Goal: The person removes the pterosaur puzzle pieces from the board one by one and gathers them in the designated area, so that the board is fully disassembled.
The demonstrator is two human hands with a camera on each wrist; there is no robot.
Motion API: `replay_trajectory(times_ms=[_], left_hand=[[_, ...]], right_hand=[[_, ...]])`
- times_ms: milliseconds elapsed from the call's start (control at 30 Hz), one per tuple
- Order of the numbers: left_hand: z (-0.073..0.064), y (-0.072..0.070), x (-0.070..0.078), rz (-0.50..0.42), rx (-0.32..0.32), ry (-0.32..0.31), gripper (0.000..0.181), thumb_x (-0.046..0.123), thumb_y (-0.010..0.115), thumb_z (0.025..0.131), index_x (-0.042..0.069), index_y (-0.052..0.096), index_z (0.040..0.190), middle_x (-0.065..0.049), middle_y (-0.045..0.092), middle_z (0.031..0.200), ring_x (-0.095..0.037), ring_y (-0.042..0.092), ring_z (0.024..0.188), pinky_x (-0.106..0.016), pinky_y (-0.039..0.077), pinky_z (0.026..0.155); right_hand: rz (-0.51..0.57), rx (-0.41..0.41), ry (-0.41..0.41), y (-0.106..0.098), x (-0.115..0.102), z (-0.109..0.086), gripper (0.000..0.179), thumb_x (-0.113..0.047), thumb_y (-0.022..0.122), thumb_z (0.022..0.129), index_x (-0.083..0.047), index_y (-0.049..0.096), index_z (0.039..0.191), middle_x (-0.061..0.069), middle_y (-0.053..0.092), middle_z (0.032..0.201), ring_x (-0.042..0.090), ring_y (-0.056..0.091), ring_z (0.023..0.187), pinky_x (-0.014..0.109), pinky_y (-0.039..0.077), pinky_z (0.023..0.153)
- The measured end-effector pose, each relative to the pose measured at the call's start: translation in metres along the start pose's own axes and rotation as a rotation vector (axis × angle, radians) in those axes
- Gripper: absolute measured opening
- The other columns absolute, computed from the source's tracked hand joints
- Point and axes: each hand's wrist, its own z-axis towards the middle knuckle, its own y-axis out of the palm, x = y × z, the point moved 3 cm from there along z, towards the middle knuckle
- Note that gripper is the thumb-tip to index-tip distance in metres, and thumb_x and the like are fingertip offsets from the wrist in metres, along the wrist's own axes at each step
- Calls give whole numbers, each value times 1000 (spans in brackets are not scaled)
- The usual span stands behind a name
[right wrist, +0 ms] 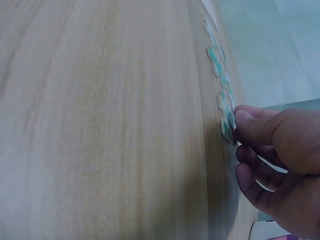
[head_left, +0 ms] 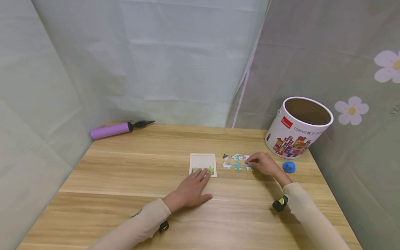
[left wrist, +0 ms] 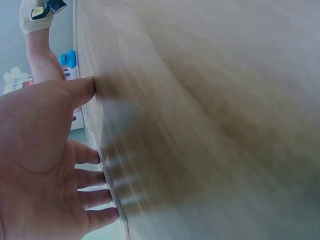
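A small square puzzle board lies on the table, with green puzzle pieces along its near edge. My left hand rests its straight fingertips on that near part, thumb spread aside; in the left wrist view the fingers touch the board's edge. Loose puzzle pieces lie in rows right of the board. At their right end my right hand pinches a puzzle piece between thumb and index finger, other fingers curled. Its fingertips partly hide that piece.
A large white printed bucket stands at the back right, with a small blue object in front. A purple hand pump lies at the back left. Fabric walls border the wooden table.
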Motion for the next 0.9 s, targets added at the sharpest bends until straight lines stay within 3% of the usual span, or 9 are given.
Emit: replay_trajectory(times_ms=[333,667,900], left_hand=[[-1,-4,3,-10,-10,-2,77,52,51,103,0,35,157,-21,32,163,-38,29,152,-45,26,124],[-1,-2,10,80,-9,-39,77,54,49,103,0,36,157,-18,35,163,-36,31,151,-50,28,122],[-2,1,16,31,-2,-58,78,53,48,104,-5,36,155,-22,34,162,-35,33,150,-46,29,122]], right_hand=[[-15,43,-21,-1,-13,8,7,-7,77,91,-9,81,95,1,76,89,12,67,79,30,55,71],[-1,18,-102,11,-46,32,8,-10,77,91,-7,80,97,1,76,91,12,66,80,32,55,72],[45,-48,-118,31,-68,51,11,-13,76,93,-8,80,101,-1,76,95,12,66,84,34,56,76]])
